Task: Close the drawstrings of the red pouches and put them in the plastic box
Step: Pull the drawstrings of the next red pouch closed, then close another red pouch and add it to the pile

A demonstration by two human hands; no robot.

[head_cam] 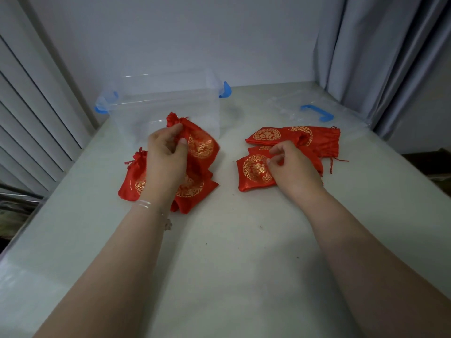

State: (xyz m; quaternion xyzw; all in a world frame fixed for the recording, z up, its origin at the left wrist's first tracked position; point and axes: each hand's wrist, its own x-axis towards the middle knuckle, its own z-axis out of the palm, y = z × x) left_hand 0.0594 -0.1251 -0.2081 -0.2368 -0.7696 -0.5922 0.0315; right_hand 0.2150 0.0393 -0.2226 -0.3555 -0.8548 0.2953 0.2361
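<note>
The left hand (168, 154) grips a cinched red satin pouch with gold print (199, 142) at its neck. At three o'clock, the right hand (290, 164) pinches an open red pouch (253, 172) lying on the white counter (231, 240).

Both forearms bare, sleeveless; thin clear bangle (144, 204) on left wrist, perhaps with charm.

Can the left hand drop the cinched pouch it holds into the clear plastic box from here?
Probably yes. The left hand holds the cinched pouch just in front of the clear plastic box, whose top is open; nothing lies between them.
</note>
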